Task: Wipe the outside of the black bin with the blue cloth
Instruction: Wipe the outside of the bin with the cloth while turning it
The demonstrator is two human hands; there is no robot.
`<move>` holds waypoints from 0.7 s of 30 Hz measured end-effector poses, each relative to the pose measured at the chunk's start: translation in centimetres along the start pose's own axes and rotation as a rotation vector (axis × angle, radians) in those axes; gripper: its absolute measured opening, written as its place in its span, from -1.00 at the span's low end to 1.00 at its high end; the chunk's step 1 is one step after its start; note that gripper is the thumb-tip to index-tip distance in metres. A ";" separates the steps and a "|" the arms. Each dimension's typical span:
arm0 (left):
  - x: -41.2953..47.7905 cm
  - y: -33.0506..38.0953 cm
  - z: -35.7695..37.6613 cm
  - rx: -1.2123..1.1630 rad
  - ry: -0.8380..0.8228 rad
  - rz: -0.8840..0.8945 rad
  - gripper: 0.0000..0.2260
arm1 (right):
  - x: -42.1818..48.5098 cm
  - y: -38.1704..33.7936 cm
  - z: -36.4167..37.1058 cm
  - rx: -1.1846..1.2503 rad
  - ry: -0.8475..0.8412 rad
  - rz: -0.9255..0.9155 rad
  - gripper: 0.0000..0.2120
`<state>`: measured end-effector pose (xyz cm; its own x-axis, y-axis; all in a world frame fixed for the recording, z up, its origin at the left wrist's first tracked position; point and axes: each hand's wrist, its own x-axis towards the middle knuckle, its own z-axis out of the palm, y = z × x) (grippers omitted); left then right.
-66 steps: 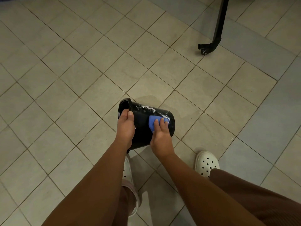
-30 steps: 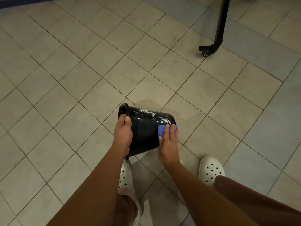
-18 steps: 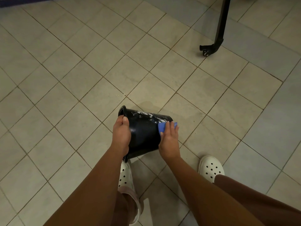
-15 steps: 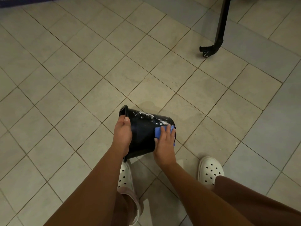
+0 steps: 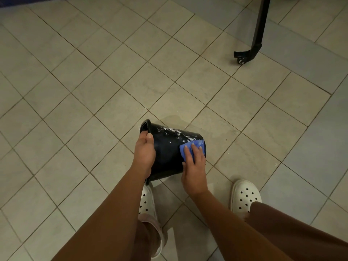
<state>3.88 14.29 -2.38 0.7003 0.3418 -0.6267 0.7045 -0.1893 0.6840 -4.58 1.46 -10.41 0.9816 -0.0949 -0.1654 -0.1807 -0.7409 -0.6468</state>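
Black bin [image 5: 167, 157]: one, small, round, plastic. It is turned on its side in front of the person's feet, with the mouth to their left and the base to their right. White streaks [image 5: 173, 131] mark the upper wall.

Left hand [image 5: 144, 153]: grips the bin's rim, with the thumb on the outer wall and the fingers hooked over the edge.

Blue cloth [image 5: 199, 143]: one, folded small, lying on the bin's outer wall near the base end.

Right hand [image 5: 194, 166]: laid flat on the cloth, its fingers straight and slightly spread, pressing it to the wall.

White perforated clogs: a pair. The left [image 5: 147, 202] is just under the bin, and the right [image 5: 244, 196] is off to the side.

Tiled floor [image 5: 94, 81]: beige squares with dark grout.

Black metal leg with caster [image 5: 258, 31]: far right, well apart from the bin.
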 end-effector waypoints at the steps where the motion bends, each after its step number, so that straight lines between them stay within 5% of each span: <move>1: 0.0 0.0 0.0 0.006 -0.002 -0.001 -0.64 | 0.4 0.3 -0.2 -0.011 -0.017 -0.018 -0.43; 9: 0.1 -0.1 0.1 0.000 -0.003 0.020 -0.64 | 1.6 -0.2 -1.1 0.011 -0.036 0.229 -0.36; 16: 0.3 -0.4 -0.3 -0.001 0.000 0.002 -0.65 | 1.5 -1.0 -1.3 -0.065 -0.123 0.077 -0.30; 21: 0.4 -0.6 -0.2 -0.007 -0.014 0.019 -0.64 | 2.2 -0.7 -1.9 0.017 -0.104 0.313 -0.31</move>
<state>3.76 14.69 -2.98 0.7148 0.3258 -0.6188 0.6906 -0.1889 0.6981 -2.16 0.53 -8.93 0.8667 -0.2472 -0.4332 -0.4747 -0.6752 -0.5646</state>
